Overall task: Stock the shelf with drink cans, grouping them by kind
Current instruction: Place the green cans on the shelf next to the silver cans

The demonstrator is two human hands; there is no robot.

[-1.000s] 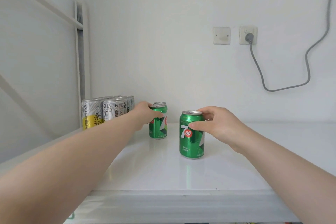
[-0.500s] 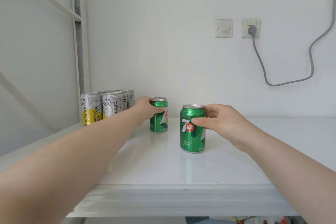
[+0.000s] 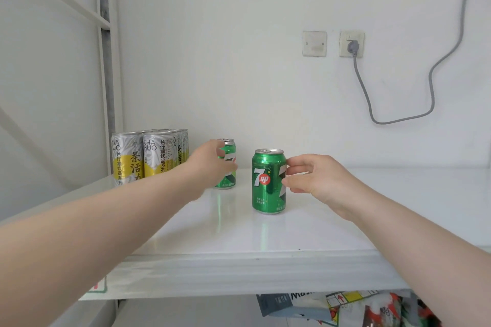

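Observation:
Two green 7up cans stand upright on the white shelf [image 3: 239, 244]. The nearer 7up can [image 3: 268, 180] is at the middle; my right hand [image 3: 316, 183] is at its right side, fingers apart, tips just touching it. Farther back and to the left, my left hand [image 3: 208, 164] is curled around the far 7up can [image 3: 228, 167], covering its left half. The top of another can shows just behind it. A block of several silver-and-yellow tea cans [image 3: 130, 159] fills the back left corner, right beside my left hand.
A white wall closes the back of the shelf, with a blank plate, a socket [image 3: 351, 44] and a grey cable [image 3: 372, 103] hanging to the right. A white upright post [image 3: 106, 74] stands at the left. Coloured packaging [image 3: 345, 308] lies below the shelf.
My right thumb has come off the front of the nearer 7up can and the hand has slid to its right side. My left hand stays on the far can.

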